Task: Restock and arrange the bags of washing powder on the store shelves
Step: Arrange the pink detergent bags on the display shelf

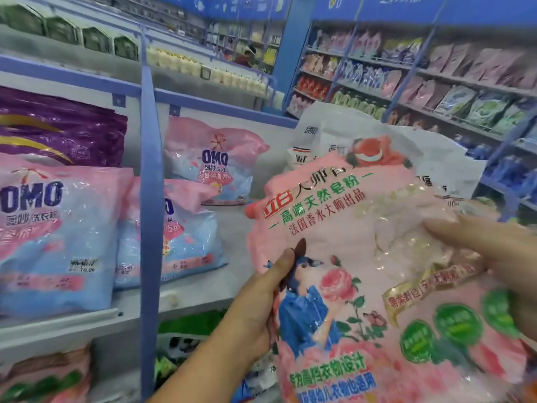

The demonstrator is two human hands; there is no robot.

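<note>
A large pink bag of washing powder (357, 257) with rose artwork fills the lower right, tilted, held in front of the shelf. My left hand (255, 309) grips its left edge, thumb on the front. My right hand (494, 257) grips its right side, thumb across the front. Behind it stands a white bag (325, 132) on the shelf. Pink-and-blue OMO bags (212, 161) lie on the grey shelf (232, 228) to the left, one further back, one (174, 237) nearer the blue upright.
A blue shelf upright (151, 199) divides the bays. Left bay holds an OMO bag (52, 242) and a purple bag (58, 129) behind it. More bags sit on the shelf below (46, 376). Across the aisle, stocked shelves (436, 82) run along the right.
</note>
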